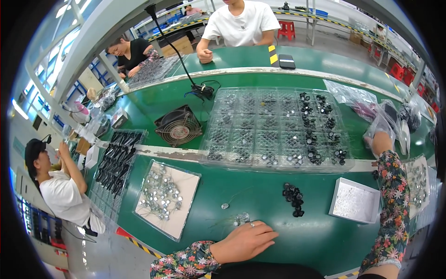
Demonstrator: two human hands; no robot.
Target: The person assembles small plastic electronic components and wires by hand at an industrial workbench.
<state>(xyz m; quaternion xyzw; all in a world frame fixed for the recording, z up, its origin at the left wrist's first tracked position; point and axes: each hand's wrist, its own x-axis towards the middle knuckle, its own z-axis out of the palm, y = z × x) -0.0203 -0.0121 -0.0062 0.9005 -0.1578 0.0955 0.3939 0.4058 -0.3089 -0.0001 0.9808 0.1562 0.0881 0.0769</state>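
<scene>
Left hand (246, 242) loosely closed, fingers together, anything under the palm hidden; right hand (382, 142) inside a clear bag (390, 123), its grip impossible to tell. Going left to right: a rack (114, 162) of black pieces lay at the far left, then a cream-lined tray (173, 226) with a heap of wired silver parts (160, 193). On the green bench, one loose part (225, 206) sat apart, and a few clear parts (241, 218) lay just beside the left thumb. Beyond stood the big tray (274, 167), its two right-hand columns mostly bearing black caps, the other columns clear or silver pieces. Nearer, a pile of black caps (292, 199), then a white box (353, 217) of small clear bits. Judged partway along: many cells were stocked, but the heap, pile and box suggested plenty left. Pose: left forearm came in low, hand palm down, fingers pointing right; right arm reached far forward along the right side, sleeve (394, 186) passing just beside the box.
</scene>
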